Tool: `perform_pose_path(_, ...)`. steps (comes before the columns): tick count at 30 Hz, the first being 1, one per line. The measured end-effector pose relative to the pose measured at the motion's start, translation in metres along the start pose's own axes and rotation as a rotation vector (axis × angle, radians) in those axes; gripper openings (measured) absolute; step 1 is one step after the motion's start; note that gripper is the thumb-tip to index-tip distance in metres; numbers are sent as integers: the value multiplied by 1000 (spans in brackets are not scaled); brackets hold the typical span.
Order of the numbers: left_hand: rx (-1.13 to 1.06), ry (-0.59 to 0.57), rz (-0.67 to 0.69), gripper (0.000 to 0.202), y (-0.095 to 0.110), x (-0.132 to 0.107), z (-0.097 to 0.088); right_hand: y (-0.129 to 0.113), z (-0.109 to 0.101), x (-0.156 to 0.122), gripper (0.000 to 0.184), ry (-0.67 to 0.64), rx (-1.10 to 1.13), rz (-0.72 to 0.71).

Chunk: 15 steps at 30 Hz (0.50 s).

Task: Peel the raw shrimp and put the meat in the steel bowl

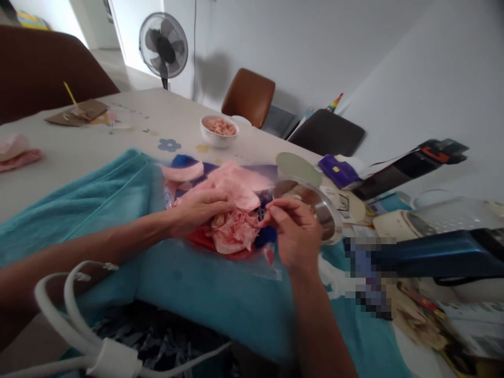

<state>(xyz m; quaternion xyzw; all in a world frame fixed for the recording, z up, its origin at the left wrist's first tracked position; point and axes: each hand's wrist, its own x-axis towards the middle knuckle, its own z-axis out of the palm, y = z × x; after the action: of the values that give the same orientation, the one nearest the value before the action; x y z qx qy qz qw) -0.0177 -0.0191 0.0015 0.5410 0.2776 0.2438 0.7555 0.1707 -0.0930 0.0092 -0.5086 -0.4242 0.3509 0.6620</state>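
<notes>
A heap of pink paper-like pieces (236,231) lies on a clear plastic sheet (271,268) over a teal towel (118,199). My left hand (199,210) rests on the left side of the heap, fingers curled down onto the pink pieces. My right hand (295,231) is at the heap's right edge, thumb and fingers pinched together on something small I cannot make out. Just behind my right hand stands a shiny metal bowl (321,210).
A white bowl (219,131) of pink bits sits further back on the table. A fan (163,47) and a brown chair (248,97) stand beyond. Clutter, a dark blue appliance (444,254) and papers crowd the right. A white cable (74,320) hangs near me.
</notes>
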Motion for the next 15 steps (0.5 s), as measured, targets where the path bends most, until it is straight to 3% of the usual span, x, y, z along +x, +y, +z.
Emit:
perform_pose_path(2, -13, -6, -6, 28, 0, 0, 1, 0, -13, 8, 10, 170, -136, -150)
perform_pose_path(6, 75, 50, 36, 29, 1, 0, 2, 6, -46, 27, 12, 426, -451, -278)
perform_pose_path(10, 242, 76, 89, 28, 1, 0, 1, 13, -72, 41, 13, 443, -790, -331)
perform_pose_path(15, 337, 68, 159, 29, -3, 1, -3, 14, -78, 45, 17, 437, -925, -317)
